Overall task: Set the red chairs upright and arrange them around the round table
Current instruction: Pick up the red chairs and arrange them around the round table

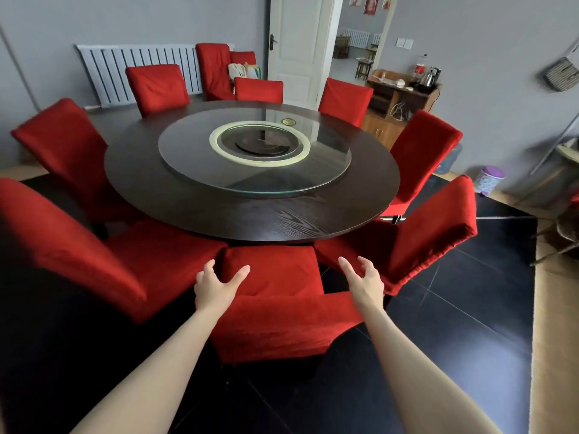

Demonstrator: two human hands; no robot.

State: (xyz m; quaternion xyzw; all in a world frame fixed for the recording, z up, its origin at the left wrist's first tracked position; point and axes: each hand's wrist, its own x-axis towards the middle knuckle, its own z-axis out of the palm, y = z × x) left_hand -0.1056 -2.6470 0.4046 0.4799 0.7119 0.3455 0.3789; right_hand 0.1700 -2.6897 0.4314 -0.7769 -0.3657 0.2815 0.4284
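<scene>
open hands (216,285) (365,281) above plush red chair (275,327) (velvety) at round table (250,214).

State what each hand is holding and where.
Nothing is held: the left hand and right hand hover open above the nearest red chair, fingers spread, not closed on it.

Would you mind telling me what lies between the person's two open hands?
In the head view, the nearest red chair lies between the left hand and right hand: its seat and backrest top fill the stretch.
</scene>
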